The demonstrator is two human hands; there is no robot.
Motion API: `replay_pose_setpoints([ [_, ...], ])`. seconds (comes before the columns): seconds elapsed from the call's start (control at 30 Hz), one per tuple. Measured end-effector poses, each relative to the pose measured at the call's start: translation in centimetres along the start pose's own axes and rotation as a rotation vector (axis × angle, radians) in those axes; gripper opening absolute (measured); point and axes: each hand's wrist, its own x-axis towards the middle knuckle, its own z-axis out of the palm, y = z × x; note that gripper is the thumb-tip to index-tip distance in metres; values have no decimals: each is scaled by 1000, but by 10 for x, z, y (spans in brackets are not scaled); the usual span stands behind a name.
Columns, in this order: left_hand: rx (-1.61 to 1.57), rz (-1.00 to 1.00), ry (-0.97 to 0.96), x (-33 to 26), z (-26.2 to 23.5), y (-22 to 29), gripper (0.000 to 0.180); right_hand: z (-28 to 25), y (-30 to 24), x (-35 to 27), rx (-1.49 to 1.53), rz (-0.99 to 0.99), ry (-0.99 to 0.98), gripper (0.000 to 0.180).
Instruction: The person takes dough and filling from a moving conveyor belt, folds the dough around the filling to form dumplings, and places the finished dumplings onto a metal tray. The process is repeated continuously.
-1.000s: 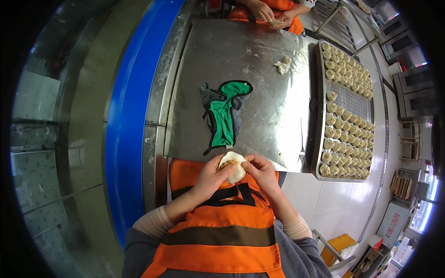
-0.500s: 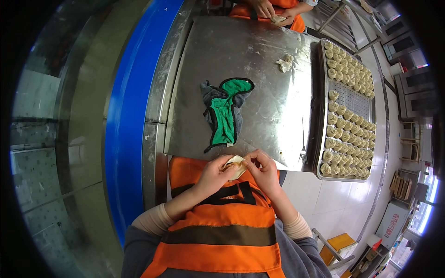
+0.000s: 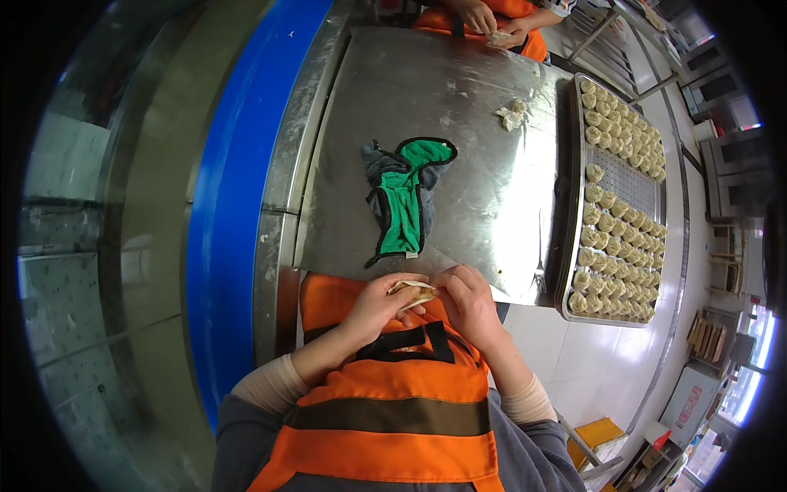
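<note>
Over my orange apron, just off the table's near edge, my left hand (image 3: 384, 305) cups a round dough wrapper (image 3: 408, 286) with brownish filling inside. The fingers of my right hand (image 3: 469, 300) pinch the wrapper's right edge. Its rim is partly folded up, and my fingers hide some of it. Ahead of my hands a green and grey cloth (image 3: 402, 201) with black edging lies crumpled on the steel table (image 3: 344, 107).
To the right, a perforated metal tray (image 3: 621, 182) bears rows of pleated buns. A fork (image 3: 539, 261) lies beside it. A scrap of dough (image 3: 512, 116) is on the table's far part. Across the table, a co-worker's hands (image 3: 485, 23) hold a wrapper. A blue strip (image 3: 234, 205) runs along the left.
The wrapper has gone from lying more open to being folded narrower between my hands. My right hand has turned, its fingers closing in at the edge. The view has shifted slightly.
</note>
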Motion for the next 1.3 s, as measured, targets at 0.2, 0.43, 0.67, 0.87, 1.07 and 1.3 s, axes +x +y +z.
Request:
replay_pose_setpoints([
  [0.2, 457, 127, 42, 4, -6, -7, 26, 5, -3, 2, 40, 39, -60, 15],
  [0.43, 882, 620, 135, 4, 1, -5, 42, 7, -8, 3, 178, 144, -70, 13],
  [0.67, -74, -20, -81, -1, -5, -2, 32, 0, 0, 3, -29, -42, -14, 15],
  [0.87, 376, 203, -7, 5, -10, -18, 31, 6, -2, 5, -37, -38, -59, 18],
  [1.07, 637, 469, 45, 1, -2, -7, 42, 17, -4, 3, 245, 153, -59, 20],
  [1.3, -32, 25, -66, -5, 0, -6, 42, 3, -4, 7, 7, -44, -10, 21],
])
